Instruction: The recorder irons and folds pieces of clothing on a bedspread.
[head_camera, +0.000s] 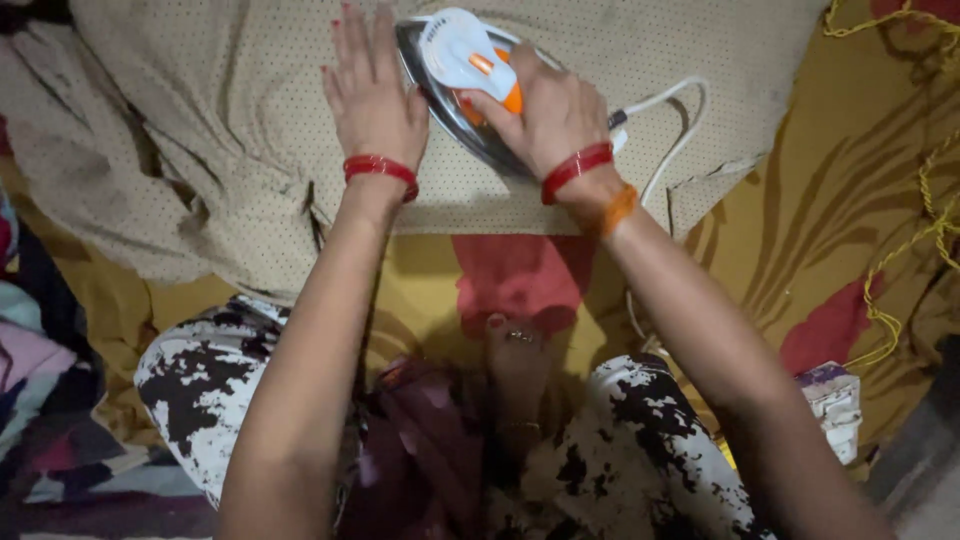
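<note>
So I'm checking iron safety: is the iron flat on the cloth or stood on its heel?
Flat. The iron lies soleplate down on the dotted beige cloth, the right hand gripping its handle, the left hand pressed on the cloth beside it.

both forearms are bare, with no sleeves in view. the left hand (372, 98) wears a stack of thin red bangles (380, 167) at the wrist, and its nails are painted red. the right hand (552, 115) wears a like set of red bangles (576, 168), with an orange thread band (619, 209) just behind them on the forearm. below the bangles, the legs are clad in white cloth with dark blotches (200, 380). a bare foot between the knees carries a toe ring (519, 336).
</note>
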